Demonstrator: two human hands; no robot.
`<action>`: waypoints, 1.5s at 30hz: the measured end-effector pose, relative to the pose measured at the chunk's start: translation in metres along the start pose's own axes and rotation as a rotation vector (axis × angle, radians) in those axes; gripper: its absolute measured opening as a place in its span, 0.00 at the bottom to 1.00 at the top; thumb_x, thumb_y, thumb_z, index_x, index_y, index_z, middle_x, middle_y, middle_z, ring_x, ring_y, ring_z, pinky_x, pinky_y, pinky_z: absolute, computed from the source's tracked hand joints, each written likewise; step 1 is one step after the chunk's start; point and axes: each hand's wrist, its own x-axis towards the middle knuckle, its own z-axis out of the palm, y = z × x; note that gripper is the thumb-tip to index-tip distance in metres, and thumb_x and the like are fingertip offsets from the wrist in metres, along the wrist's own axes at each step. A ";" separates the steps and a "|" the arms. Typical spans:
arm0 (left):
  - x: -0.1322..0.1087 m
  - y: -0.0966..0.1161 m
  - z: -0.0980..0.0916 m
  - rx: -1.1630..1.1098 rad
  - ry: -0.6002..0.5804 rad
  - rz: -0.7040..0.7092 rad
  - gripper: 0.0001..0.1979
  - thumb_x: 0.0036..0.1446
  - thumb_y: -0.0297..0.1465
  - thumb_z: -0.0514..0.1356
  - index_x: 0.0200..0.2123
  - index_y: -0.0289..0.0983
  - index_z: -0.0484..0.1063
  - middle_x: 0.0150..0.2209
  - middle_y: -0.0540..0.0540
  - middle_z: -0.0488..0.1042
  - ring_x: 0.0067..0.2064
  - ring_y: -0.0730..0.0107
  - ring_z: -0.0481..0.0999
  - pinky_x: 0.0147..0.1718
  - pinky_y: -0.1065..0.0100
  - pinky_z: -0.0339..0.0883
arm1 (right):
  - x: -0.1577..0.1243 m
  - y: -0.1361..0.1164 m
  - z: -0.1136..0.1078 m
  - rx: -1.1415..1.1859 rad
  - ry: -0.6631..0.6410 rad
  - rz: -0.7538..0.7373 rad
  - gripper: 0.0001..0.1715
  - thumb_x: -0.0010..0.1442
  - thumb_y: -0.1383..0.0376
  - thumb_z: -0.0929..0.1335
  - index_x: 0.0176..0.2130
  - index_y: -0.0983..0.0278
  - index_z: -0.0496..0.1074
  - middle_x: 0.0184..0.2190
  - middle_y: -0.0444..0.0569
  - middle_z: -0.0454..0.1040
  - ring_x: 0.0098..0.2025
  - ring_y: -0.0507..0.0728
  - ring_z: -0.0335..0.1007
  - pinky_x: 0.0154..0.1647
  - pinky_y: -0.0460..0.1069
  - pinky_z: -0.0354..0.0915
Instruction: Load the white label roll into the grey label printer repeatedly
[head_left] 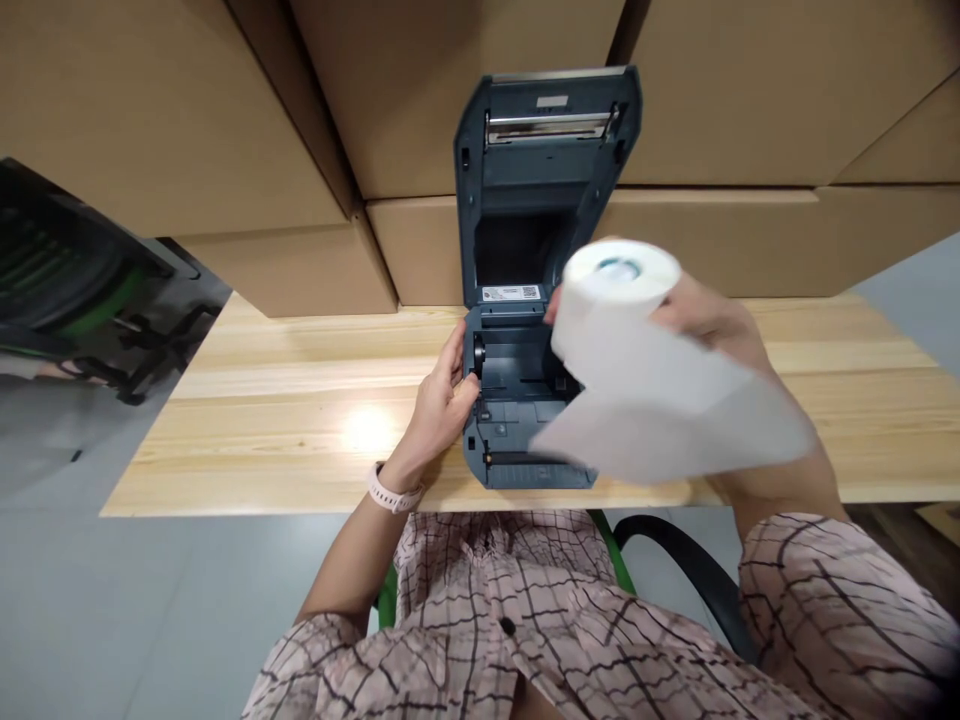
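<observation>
A dark blue-grey label printer (525, 400) sits on the wooden table (300, 420) with its lid (544, 180) swung up. My left hand (442, 395) grips the printer's left side, thumb pressing at the roll holder inside the bay. My right hand (709, 320) holds a white paper roll (619, 300) just above the right side of the open bay. A loose tail of paper (675, 420) hangs off the roll and hides the printer's right half.
Large cardboard boxes (225, 130) are stacked along the back of the table behind the printer. A dark chair with green parts (82, 290) stands to the left. My own chair's black armrest (690, 570) curves below the table edge.
</observation>
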 end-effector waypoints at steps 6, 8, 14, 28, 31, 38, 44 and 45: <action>-0.001 -0.001 -0.001 0.060 -0.011 -0.014 0.38 0.69 0.31 0.56 0.79 0.46 0.47 0.79 0.41 0.55 0.77 0.50 0.59 0.76 0.43 0.52 | 0.032 -0.046 0.034 -0.453 -0.582 -0.069 0.35 0.55 0.41 0.74 0.53 0.59 0.75 0.47 0.52 0.83 0.44 0.65 0.79 0.40 0.54 0.68; -0.001 -0.002 -0.002 0.089 -0.009 -0.018 0.39 0.69 0.31 0.55 0.79 0.44 0.47 0.78 0.40 0.55 0.77 0.50 0.60 0.76 0.42 0.53 | 0.035 -0.047 0.048 -0.558 -0.637 0.020 0.36 0.57 0.40 0.72 0.54 0.61 0.74 0.48 0.57 0.83 0.45 0.68 0.79 0.40 0.55 0.67; -0.001 -0.009 -0.003 0.087 0.011 -0.012 0.38 0.68 0.31 0.56 0.78 0.47 0.50 0.77 0.43 0.58 0.74 0.51 0.65 0.74 0.45 0.57 | 0.034 -0.033 0.066 -0.580 -0.649 0.032 0.38 0.63 0.38 0.68 0.56 0.64 0.74 0.51 0.62 0.82 0.49 0.73 0.79 0.45 0.60 0.69; -0.002 0.001 0.000 0.043 -0.004 -0.041 0.36 0.69 0.34 0.57 0.77 0.40 0.52 0.79 0.39 0.54 0.78 0.53 0.57 0.77 0.49 0.53 | -0.118 -0.063 0.111 -0.655 -0.037 -0.367 0.30 0.76 0.54 0.64 0.66 0.71 0.68 0.69 0.65 0.71 0.71 0.70 0.69 0.67 0.66 0.73; -0.004 -0.001 -0.001 0.042 -0.017 -0.067 0.37 0.70 0.39 0.59 0.77 0.44 0.50 0.79 0.41 0.53 0.79 0.51 0.57 0.76 0.48 0.57 | -0.125 -0.071 0.129 -0.613 0.058 -0.347 0.28 0.75 0.57 0.66 0.66 0.70 0.68 0.67 0.62 0.74 0.70 0.66 0.70 0.66 0.63 0.75; -0.009 0.020 -0.004 0.566 -0.149 0.324 0.37 0.72 0.47 0.58 0.78 0.49 0.49 0.81 0.42 0.43 0.82 0.49 0.37 0.78 0.35 0.35 | -0.123 -0.079 0.131 -0.518 0.147 -0.380 0.19 0.72 0.62 0.69 0.57 0.71 0.76 0.59 0.60 0.82 0.64 0.65 0.78 0.62 0.60 0.79; -0.014 0.042 0.003 0.848 -0.632 0.464 0.30 0.77 0.45 0.48 0.76 0.42 0.56 0.73 0.41 0.66 0.77 0.55 0.60 0.78 0.40 0.40 | -0.131 -0.076 0.126 -0.327 0.189 -0.380 0.09 0.71 0.63 0.71 0.47 0.65 0.80 0.43 0.52 0.87 0.51 0.60 0.85 0.58 0.56 0.81; -0.014 0.044 0.003 0.866 -0.668 0.464 0.30 0.77 0.46 0.47 0.75 0.41 0.57 0.73 0.41 0.66 0.77 0.55 0.61 0.78 0.42 0.42 | -0.134 -0.075 0.127 -0.304 0.189 -0.380 0.10 0.70 0.63 0.71 0.47 0.65 0.80 0.45 0.53 0.87 0.54 0.60 0.84 0.60 0.56 0.80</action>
